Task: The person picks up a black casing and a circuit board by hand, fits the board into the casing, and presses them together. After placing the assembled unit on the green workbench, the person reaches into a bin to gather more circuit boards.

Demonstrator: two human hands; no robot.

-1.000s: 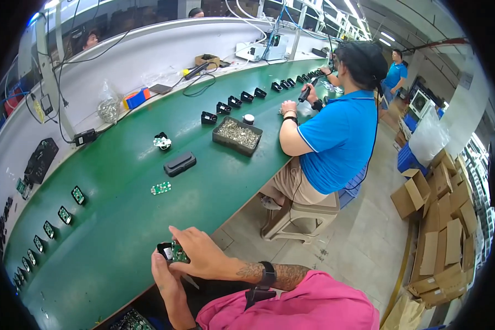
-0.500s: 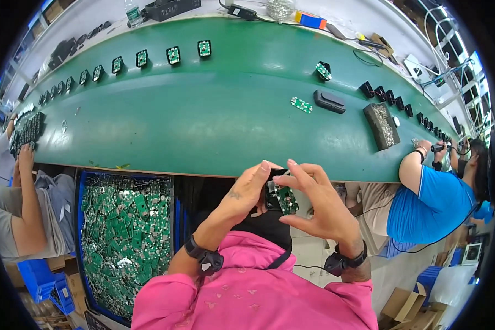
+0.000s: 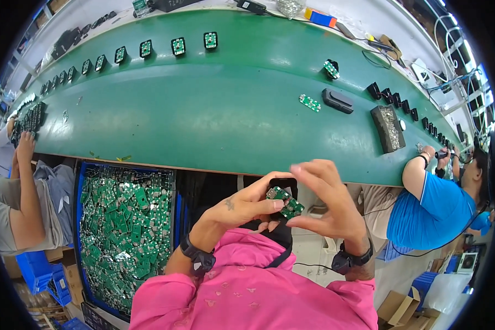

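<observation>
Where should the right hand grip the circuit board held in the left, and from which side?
Hold the circuit board by its lower-right end, probably coming from the right: that end juts out past the thumb of the left hand.

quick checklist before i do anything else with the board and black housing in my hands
1. Left hand gripping the black housing: ok.
2. Left thumb on the green circuit board: ok.
3. Board seated flat inside the housing: not ok, it lies askew across the opening.
4. Right hand clear of the board: cannot tell, fingers spread, thumb close to its edge.
5. Any wires behind the board free: cannot tell, hidden.
</observation>
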